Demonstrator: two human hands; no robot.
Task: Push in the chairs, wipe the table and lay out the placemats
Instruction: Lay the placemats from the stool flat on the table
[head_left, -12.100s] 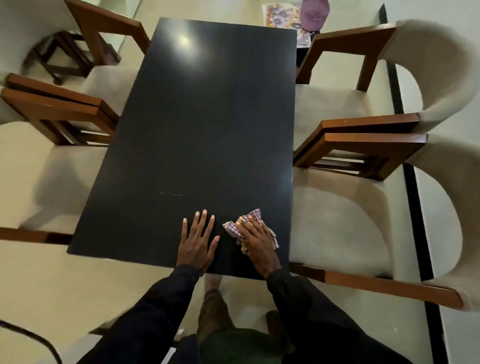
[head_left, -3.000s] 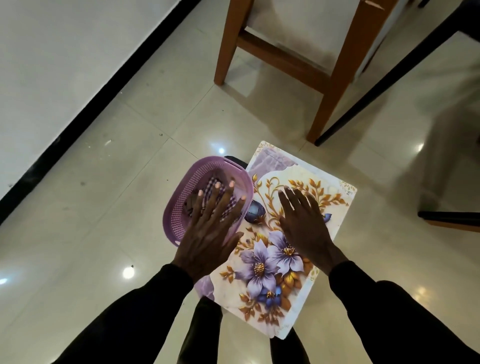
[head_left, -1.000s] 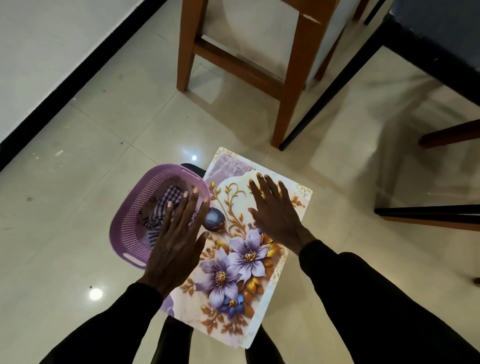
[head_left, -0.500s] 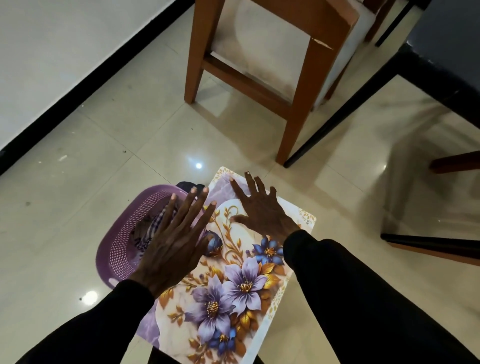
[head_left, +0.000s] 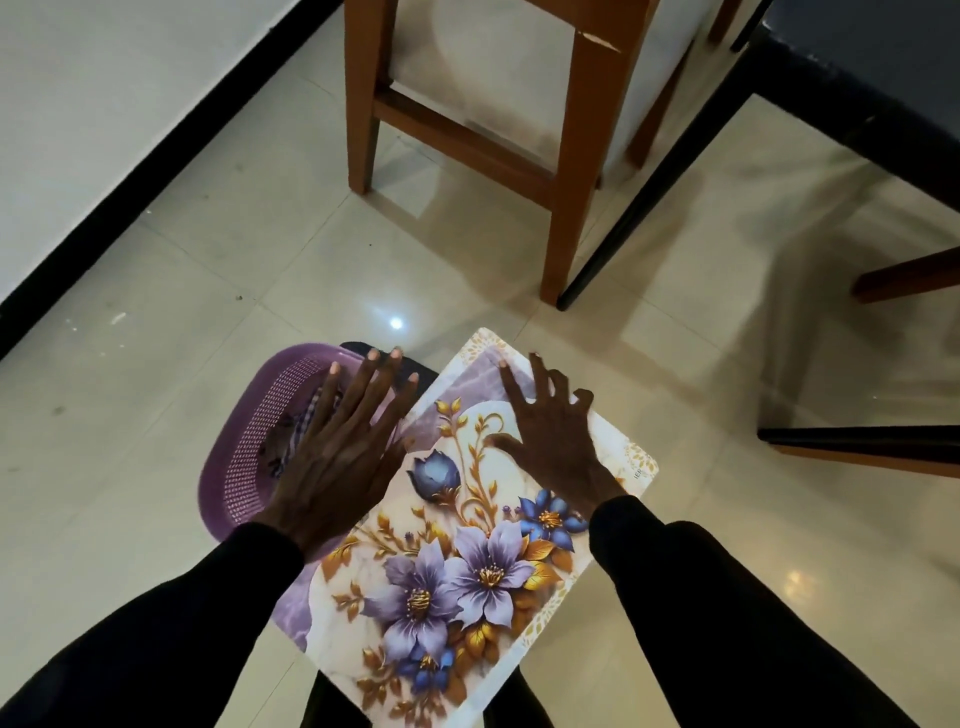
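A floral placemat (head_left: 457, 571) with purple and gold flowers lies on a low dark stool below me. My right hand (head_left: 553, 447) is over its far end, fingers spread and slightly bent, fingertips near the mat's far edge. My left hand (head_left: 343, 447) is flat with straight fingers over the mat's left edge and the purple basket (head_left: 244, 457). The checked wiping cloth (head_left: 288, 447) lies inside the basket, mostly hidden by my hand. The dark table (head_left: 872, 104) shows at the upper right.
A wooden chair (head_left: 566, 156) with a pale seat stands just beyond the mat, beside a black table leg (head_left: 654, 176). Another chair's base (head_left: 857, 449) juts in from the right. A white wall with a black skirting runs along the left.
Since wiping the table, the cloth has gone into the basket. In the last second both hands slid toward the mat's far end, and the right fingers spread and bent.
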